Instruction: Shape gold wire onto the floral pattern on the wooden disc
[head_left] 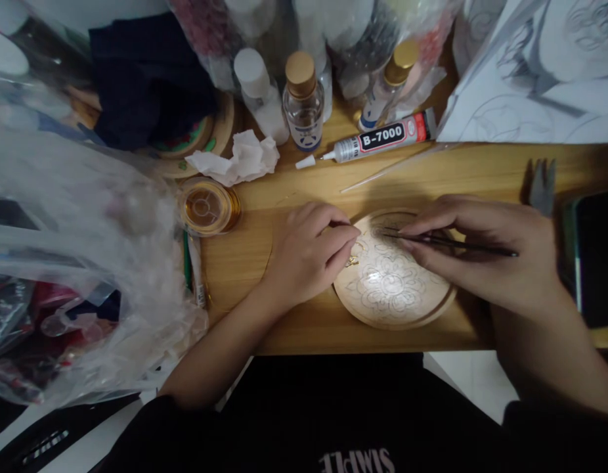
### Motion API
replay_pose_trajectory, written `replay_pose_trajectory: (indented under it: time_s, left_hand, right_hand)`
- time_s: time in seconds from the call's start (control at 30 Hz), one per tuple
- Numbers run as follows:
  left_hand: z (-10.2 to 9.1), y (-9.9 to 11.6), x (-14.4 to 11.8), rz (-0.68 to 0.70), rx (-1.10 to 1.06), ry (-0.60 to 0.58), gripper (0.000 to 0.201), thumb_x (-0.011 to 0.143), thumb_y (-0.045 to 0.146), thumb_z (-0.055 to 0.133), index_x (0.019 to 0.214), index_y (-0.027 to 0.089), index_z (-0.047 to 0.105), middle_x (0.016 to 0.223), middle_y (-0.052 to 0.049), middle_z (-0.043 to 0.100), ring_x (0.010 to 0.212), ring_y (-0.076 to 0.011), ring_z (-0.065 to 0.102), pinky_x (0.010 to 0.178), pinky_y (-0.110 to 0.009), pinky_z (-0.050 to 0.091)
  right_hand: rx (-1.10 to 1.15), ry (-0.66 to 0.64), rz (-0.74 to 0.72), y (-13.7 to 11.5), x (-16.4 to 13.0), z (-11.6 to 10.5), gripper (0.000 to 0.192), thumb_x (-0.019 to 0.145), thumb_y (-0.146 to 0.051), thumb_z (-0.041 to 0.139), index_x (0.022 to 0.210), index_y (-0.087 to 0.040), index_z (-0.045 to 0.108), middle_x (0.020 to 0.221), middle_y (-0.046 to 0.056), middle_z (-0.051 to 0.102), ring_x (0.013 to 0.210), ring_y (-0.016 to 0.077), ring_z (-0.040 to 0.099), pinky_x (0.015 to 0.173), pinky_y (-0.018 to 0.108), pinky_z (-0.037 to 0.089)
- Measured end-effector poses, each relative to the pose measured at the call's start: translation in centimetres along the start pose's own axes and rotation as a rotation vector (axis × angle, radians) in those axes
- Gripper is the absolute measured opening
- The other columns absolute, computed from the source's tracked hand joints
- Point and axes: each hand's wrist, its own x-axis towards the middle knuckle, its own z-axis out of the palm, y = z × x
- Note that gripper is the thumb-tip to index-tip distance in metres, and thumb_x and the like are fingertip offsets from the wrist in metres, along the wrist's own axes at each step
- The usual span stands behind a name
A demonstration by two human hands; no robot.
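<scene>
Round wooden disc [395,286] with a pencilled floral pattern lies on the counter [245,263] between both hands. Left hand [308,253] fingers pinch small gold pieces [353,256] at its edge; right hand [481,253] fingers clamp a thin dark tool [452,243], tip over the disc. Beyond: glue tube [383,139].

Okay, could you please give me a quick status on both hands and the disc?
Left hand steadying round wooden disc. Right hand holding thin tool, tip on disc. Glue tube behind.

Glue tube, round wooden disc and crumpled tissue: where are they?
Glue tube [383,137], head view, on its label.
Disc [390,289], head view, on its drawn flower pattern.
Tissue [242,159], head view, on its crumpled middle.
</scene>
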Motion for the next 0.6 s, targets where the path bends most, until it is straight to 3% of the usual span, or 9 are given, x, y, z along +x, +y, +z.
replay_pose_trajectory:
  time_s: [0.27, 0.6]
  left_hand:
    - [-0.60, 0.33, 0.00, 0.122, 0.185, -0.079, 0.010, 0.088, 0.017, 0.059, 0.091, 0.018, 0.068, 0.095, -0.006, 0.065, 0.088, -0.0201, 0.055, 0.076, -0.036, 0.042]
    - [-0.59, 0.27, 0.05, 0.170, 0.244, -0.101, 0.010, 0.087, 0.016, 0.057, 0.089, 0.017, 0.066, 0.096, -0.006, 0.064, 0.089, -0.0203, 0.054, 0.076, -0.036, 0.040]
  right_hand:
    - [0.039, 0.003, 0.034, 0.34, 0.48, 0.68, 0.020, 0.075, -0.018, 0.075, 0.095, -0.019, 0.072, 0.092, 0.001, 0.075, 0.081, 0.0106, 0.071, 0.076, 0.019, 0.058]
    - [0.018, -0.011, 0.035, 0.68, 0.70, 0.81, 0.017, 0.075, -0.018, 0.075, 0.092, -0.018, 0.074, 0.090, 0.001, 0.076, 0.080, 0.0095, 0.071, 0.074, 0.017, 0.057]
